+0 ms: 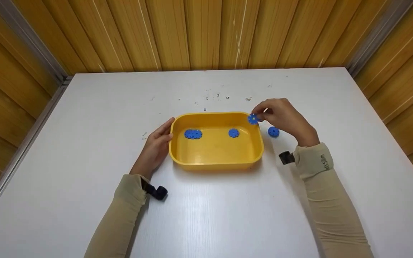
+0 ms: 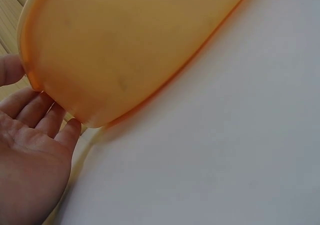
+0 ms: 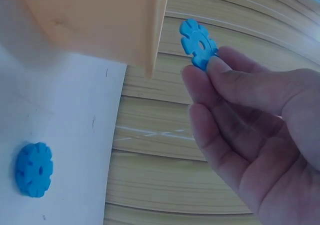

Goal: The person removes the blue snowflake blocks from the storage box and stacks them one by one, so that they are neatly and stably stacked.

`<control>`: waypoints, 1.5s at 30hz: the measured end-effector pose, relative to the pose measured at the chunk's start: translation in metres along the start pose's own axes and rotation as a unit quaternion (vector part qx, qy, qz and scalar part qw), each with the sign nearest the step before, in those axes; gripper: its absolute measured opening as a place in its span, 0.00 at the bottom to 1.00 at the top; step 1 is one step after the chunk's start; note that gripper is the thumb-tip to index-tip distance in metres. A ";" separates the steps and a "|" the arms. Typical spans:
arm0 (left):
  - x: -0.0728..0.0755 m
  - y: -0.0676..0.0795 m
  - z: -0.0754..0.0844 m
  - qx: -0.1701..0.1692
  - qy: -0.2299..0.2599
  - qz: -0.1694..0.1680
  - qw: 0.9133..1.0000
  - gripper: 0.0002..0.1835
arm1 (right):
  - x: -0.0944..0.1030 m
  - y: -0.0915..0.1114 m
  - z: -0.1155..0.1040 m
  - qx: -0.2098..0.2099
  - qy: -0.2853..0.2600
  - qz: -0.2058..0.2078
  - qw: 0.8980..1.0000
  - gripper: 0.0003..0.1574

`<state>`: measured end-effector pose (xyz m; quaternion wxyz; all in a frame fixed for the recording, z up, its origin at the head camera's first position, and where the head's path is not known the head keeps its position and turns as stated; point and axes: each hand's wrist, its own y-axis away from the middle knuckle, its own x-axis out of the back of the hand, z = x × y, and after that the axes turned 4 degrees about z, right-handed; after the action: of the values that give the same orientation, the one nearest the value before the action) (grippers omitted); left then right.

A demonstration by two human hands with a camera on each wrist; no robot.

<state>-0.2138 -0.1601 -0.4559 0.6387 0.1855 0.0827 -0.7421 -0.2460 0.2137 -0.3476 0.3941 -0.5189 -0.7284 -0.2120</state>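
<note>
A yellow basin [image 1: 216,165] stands at the table's middle. My left hand [image 1: 157,145] rests against its left wall from outside, the thumb tip at the rim and the fingers fairly straight. Between thumb and fingertips, my right hand [image 1: 281,114] pinches a blue notched snowflake disc [image 3: 197,44], raised near the basin's far right corner. On the basin floor lie overlapping blue discs [image 1: 193,134] at left and another blue disc [image 1: 233,133] towards the right. Beside the basin, under the right hand, sits a thick blue notched piece [image 3: 34,170], seemingly stacked discs.
The white table [image 1: 199,215] extends around the basin, with small dark marks beyond it. Yellow wood-look panels [image 1: 203,36] stand behind and at both sides. A small black wrist camera [image 1: 161,192] sticks out from the left sleeve, another from the right.
</note>
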 end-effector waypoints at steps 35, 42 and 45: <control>-0.001 0.001 0.000 0.003 -0.001 0.007 1.000 0.34 | -0.001 0.027 0.062 -0.129 -0.012 0.024 0.991 0.15; 0.000 0.000 -0.001 -0.002 0.005 0.005 1.000 0.34 | -0.004 0.028 0.070 -0.142 -0.011 0.017 0.990 0.16; 0.000 0.000 -0.001 -0.002 0.005 0.004 1.000 0.34 | -0.005 0.028 0.072 -0.157 -0.014 0.010 0.987 0.17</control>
<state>-0.2136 -0.1596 -0.4565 0.6416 0.1883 0.0863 -0.7386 -0.2444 0.2731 -0.3970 0.2996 -0.5848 -0.6861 -0.3121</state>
